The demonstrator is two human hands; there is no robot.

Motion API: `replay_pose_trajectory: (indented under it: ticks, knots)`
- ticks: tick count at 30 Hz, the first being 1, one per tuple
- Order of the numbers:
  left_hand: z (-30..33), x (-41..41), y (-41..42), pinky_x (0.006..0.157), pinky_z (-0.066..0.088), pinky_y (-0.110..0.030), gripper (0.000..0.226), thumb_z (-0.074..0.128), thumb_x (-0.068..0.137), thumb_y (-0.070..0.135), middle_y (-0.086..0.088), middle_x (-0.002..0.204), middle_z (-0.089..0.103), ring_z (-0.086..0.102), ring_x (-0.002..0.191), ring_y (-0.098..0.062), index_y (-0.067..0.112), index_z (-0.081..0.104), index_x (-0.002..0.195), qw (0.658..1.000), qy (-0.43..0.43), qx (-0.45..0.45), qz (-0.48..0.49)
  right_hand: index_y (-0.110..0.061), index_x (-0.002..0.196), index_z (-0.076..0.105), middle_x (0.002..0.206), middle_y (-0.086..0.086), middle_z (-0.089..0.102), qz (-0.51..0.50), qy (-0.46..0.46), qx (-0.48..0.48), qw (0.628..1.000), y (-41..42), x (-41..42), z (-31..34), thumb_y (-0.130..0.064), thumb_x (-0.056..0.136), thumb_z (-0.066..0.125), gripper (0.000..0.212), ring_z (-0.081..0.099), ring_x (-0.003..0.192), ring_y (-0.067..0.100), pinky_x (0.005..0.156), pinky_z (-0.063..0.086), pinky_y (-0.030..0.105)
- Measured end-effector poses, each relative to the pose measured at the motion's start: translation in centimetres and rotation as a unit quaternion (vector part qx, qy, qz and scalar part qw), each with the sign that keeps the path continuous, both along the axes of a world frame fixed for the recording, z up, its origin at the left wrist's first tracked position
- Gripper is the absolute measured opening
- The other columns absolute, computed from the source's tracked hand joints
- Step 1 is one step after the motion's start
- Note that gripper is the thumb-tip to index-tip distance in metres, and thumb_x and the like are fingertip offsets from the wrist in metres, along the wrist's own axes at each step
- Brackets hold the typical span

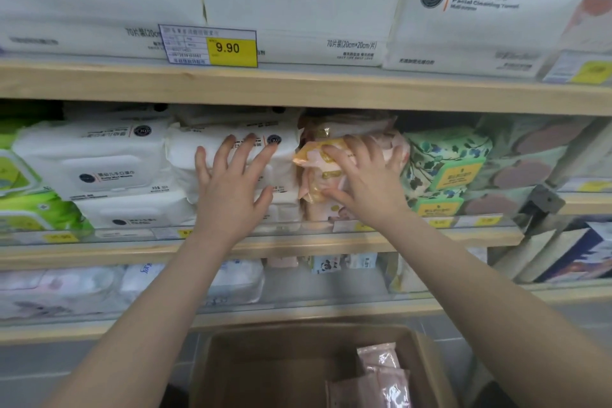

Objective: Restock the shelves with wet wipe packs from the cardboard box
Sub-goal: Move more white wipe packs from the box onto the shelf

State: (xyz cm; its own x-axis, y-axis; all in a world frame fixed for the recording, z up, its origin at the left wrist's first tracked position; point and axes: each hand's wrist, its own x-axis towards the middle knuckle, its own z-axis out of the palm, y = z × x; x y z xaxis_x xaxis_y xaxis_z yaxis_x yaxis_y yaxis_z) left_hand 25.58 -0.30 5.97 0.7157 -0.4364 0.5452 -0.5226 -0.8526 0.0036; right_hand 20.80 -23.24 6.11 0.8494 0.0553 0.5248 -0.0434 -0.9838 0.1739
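Note:
On the middle shelf [298, 243] a pink and yellow wet wipe pack [318, 159] sits on a stack of similar pink packs. My right hand [367, 175] lies over that pack, thumb under it and fingers spread across its front. My left hand [231, 182] rests flat, fingers apart, against the white wet wipe packs [185, 156] just to the left. Below, the open cardboard box [284, 361] holds a few pink packs [381, 374] in its right corner.
Green-leaf patterned packs [447, 162] stand right of the pink stack, more white packs [96, 159] and green ones [20, 175] to the left. Large white facial towel packs [298, 3] fill the upper shelf, with a yellow 9.90 price tag [228, 48]. A lower shelf [231, 315] carries small packs.

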Motion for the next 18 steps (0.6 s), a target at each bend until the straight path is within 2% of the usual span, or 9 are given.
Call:
replay_pose_trajectory:
  ticks: [3, 8, 14, 18]
  knots:
    - [0.0, 0.1, 0.1, 0.106, 0.013, -0.06, 0.062, 0.041, 0.081, 0.043, -0.001, 0.143, 0.038, 0.03, 0.133, -0.031, 0.032, 0.034, 0.141, 1.0, -0.002, 0.002, 0.0, -0.034, 0.135, 0.036, 0.136, 0.011, 0.047, -0.003, 0.018, -0.002, 1.0, -0.4, 0.1, 0.5, -0.061, 0.08, 0.055, 0.064, 0.039, 0.129, 0.036, 0.096, 0.022, 0.074]
    - [-0.1, 0.1, 0.3, 0.107, 0.013, -0.061, 0.063, 0.044, 0.081, 0.041, -0.001, 0.145, 0.037, 0.029, 0.134, -0.031, 0.031, 0.032, 0.142, 1.0, -0.001, 0.006, -0.003, -0.037, 0.142, 0.027, 0.144, 0.009, 0.035, -0.043, 0.064, 0.052, 0.996, 0.2, 1.4, 1.4, -0.061, 0.084, 0.05, 0.067, 0.028, 0.135, 0.033, 0.104, 0.012, 0.071]
    - [-0.2, 0.1, 0.3, 0.107, 0.011, -0.061, 0.067, 0.056, 0.081, 0.039, -0.002, 0.146, 0.035, 0.028, 0.135, -0.032, 0.031, 0.031, 0.143, 1.0, -0.008, 0.013, -0.002, -0.033, 0.135, 0.042, 0.14, 0.013, 0.043, -0.04, 0.027, 0.034, 0.998, 1.0, 0.5, -0.1, -0.058, 0.068, 0.068, 0.075, 0.039, 0.129, 0.036, 0.097, 0.021, 0.073]
    - [-0.2, 0.0, 0.2, 0.107, 0.012, -0.06, 0.07, 0.06, 0.079, 0.038, -0.003, 0.146, 0.035, 0.028, 0.135, -0.032, 0.03, 0.032, 0.143, 1.0, -0.009, 0.019, 0.0, -0.036, 0.137, 0.039, 0.144, 0.012, 0.039, -0.035, 0.03, 0.044, 0.998, 1.0, 0.3, 0.3, -0.061, 0.069, 0.066, 0.078, 0.033, 0.133, 0.036, 0.099, 0.02, 0.072]
